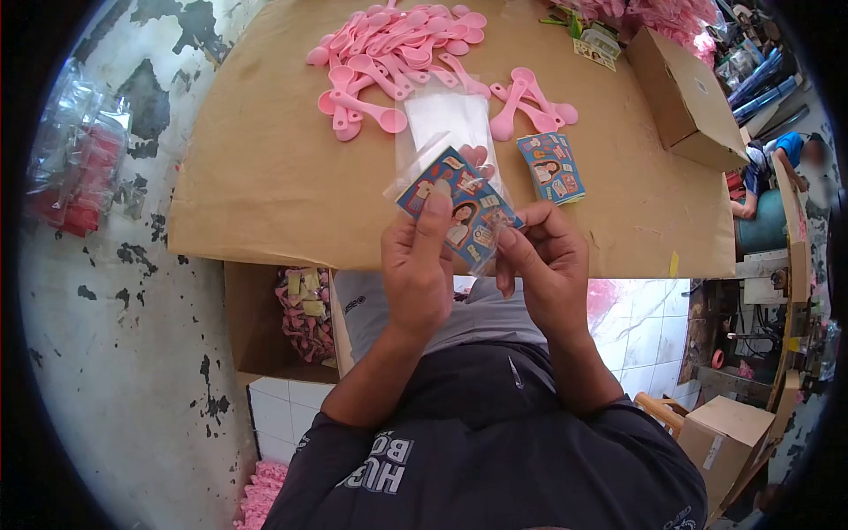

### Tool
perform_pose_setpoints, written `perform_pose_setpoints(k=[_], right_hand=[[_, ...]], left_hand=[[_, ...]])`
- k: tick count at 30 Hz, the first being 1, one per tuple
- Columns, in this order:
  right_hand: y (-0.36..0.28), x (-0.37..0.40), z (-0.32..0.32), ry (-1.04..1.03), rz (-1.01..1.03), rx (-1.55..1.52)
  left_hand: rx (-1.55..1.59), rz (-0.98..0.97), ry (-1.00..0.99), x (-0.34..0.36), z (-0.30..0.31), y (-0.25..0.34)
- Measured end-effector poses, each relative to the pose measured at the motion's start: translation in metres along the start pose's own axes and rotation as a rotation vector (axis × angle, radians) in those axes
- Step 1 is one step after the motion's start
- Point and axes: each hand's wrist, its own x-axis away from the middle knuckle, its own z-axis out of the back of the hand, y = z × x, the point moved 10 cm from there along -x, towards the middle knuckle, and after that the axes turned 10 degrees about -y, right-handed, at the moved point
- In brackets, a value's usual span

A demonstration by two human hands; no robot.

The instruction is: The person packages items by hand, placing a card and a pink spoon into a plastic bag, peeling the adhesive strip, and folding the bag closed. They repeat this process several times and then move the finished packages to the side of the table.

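A blue printed card [461,208] in a clear plastic sleeve is held tilted above the table's front edge. My left hand [419,265] grips its left side, thumb on top. At the card's lower right corner, my right hand [549,263] pinches the card and sleeve. Behind them, a stack of clear bags [449,119] lies on the table, partly hidden by the card. A stack of blue cards [552,166] lies to the right. Pink double-ended spoons [415,40] form a large pile at the back, and several more spoons [523,102] lie right of the bags.
The brown table [265,168] bears a cardboard box [685,102] at the right, with green items and a card [594,53] beside it. Plastic packs [79,150] are at the left wall. A box of pink items [305,318] sits below. Another person [760,172] is far right.
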Motion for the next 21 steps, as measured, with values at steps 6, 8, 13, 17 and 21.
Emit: perform_pose_setpoints(k=[6, 8, 13, 17, 21], right_hand=[[-0.003, -0.001, -0.002, 0.022, 0.023, -0.019], [-0.003, 0.000, 0.000, 0.036, 0.033, -0.025], [-0.002, 0.003, 0.007, 0.108, 0.092, 0.105], [0.001, -0.003, 0.005, 0.143, 0.096, 0.040], [0.025, -0.004, 0.004, -0.036, -0.056, -0.087]], left_hand=[[0.053, 0.048, -0.002, 0.004, -0.006, -0.006], [0.078, 0.071, -0.030, 0.007, -0.013, -0.011], [0.048, 0.057, -0.042, 0.012, -0.011, -0.019], [-0.030, 0.088, -0.060, 0.012, -0.011, -0.015], [-0.027, 0.058, -0.011, 0.006, -0.004, -0.002]])
